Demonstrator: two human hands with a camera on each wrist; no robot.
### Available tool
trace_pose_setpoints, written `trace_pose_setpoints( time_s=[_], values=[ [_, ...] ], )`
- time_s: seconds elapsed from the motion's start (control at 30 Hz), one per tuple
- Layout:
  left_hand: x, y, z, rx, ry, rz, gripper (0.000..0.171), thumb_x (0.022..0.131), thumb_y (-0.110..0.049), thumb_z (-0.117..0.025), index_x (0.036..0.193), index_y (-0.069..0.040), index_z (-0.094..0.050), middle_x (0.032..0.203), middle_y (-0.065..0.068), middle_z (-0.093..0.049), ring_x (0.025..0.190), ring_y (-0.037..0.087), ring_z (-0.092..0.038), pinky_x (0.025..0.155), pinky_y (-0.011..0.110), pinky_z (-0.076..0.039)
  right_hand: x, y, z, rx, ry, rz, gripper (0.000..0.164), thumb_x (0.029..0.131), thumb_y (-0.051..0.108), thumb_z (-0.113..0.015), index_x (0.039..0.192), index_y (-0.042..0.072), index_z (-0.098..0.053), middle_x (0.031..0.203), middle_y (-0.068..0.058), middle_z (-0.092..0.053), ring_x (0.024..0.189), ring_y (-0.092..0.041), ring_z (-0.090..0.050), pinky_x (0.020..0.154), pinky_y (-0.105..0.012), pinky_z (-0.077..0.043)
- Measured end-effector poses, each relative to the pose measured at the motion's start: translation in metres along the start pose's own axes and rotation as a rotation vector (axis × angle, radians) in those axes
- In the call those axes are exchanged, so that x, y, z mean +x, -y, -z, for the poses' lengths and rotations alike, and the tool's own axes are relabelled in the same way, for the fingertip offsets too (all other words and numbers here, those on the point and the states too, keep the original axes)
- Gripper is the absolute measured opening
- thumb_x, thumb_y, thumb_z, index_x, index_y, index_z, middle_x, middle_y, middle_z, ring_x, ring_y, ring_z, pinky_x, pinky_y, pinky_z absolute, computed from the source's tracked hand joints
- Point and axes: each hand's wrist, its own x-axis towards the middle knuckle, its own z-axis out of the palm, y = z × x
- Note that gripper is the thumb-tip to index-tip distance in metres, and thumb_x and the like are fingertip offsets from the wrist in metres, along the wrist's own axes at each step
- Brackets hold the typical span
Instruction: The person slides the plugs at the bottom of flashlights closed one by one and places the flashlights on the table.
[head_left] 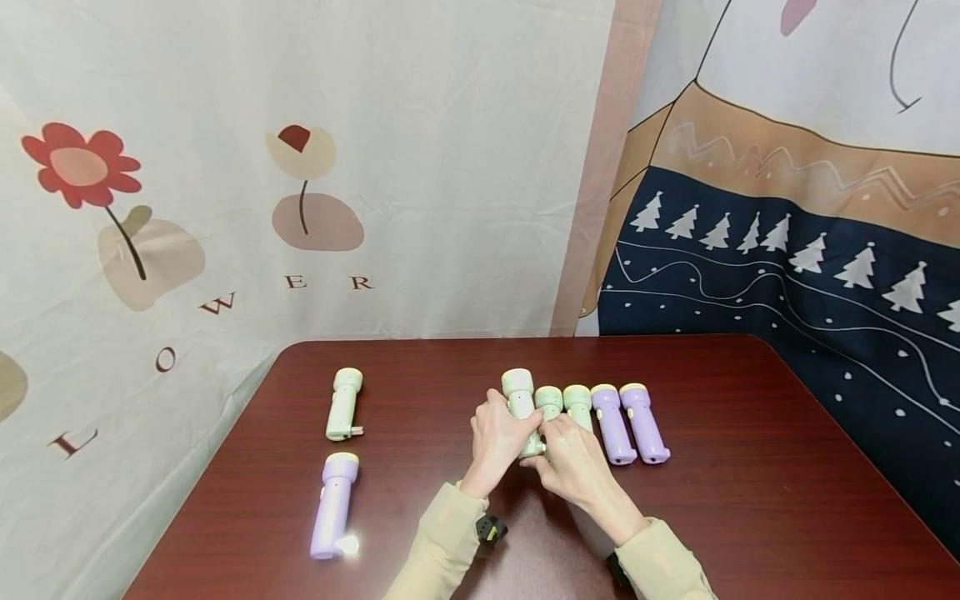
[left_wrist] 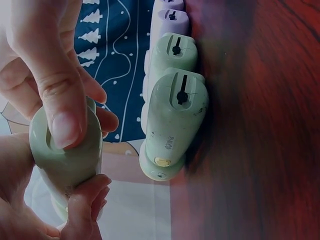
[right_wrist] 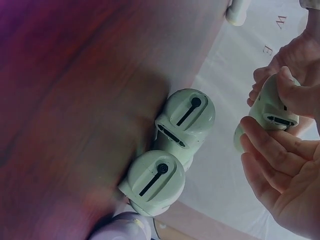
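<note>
My left hand (head_left: 497,435) grips a pale green flashlight (head_left: 519,392) around its body, its lamp head pointing away from me. At the tail end, my right hand (head_left: 577,462) has its thumb pressed on the flat face, with fingers at the edge below. The left wrist view shows this thumb lying over the middle of the flashlight's end (left_wrist: 75,155). A dark slot shows on the tail in the right wrist view, just above the right fingers (right_wrist: 272,150). Close to the right hand are two more green flashlights (head_left: 578,402), partly hidden by it.
Right of the green ones, two purple flashlights (head_left: 613,425) continue the row. On the table's left side lie a green flashlight (head_left: 343,406) with metal prongs sticking out and a purple flashlight (head_left: 333,508) with a bright glare by its tail. The dark red table (head_left: 750,500) ends at hanging printed cloths.
</note>
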Motion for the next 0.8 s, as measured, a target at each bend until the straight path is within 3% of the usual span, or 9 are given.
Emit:
trace_pose_setpoints(
  time_s=[0.8],
  values=[
    [0.0000, 0.0009, 0.0005, 0.003, 0.001, -0.001, 0.048, 0.063, -0.038, -0.079, 0.082, -0.005, -0.050, 0.068, 0.011, -0.058, 0.064, 0.034, -0.059, 0.058, 0.039, -0.046, 0.0024, 0.0031, 0.0025, -0.010, 0.039, -0.028, 0.041, 0.061, 0.036, -0.085, 0.083, 0.010, -0.061, 0.074, 0.000, -0.062, 0.075, -0.017, -0.060, 0.065, -0.032, -0.049]
  ],
)
